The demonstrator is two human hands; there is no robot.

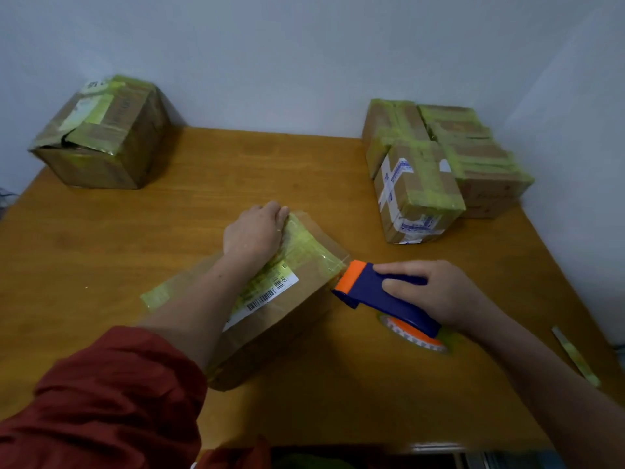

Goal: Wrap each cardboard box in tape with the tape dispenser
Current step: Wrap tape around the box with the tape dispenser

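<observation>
Hold box (297, 301) steady under pressing left hand (253, 231), fingers laid flat; with right hand (439, 294) gripping tape dispenser (372, 289), draw tape (306, 245) taut over edge.

Blue-and-orange tape dispenser (382, 292), yellow-green tape (304, 245)
</observation>
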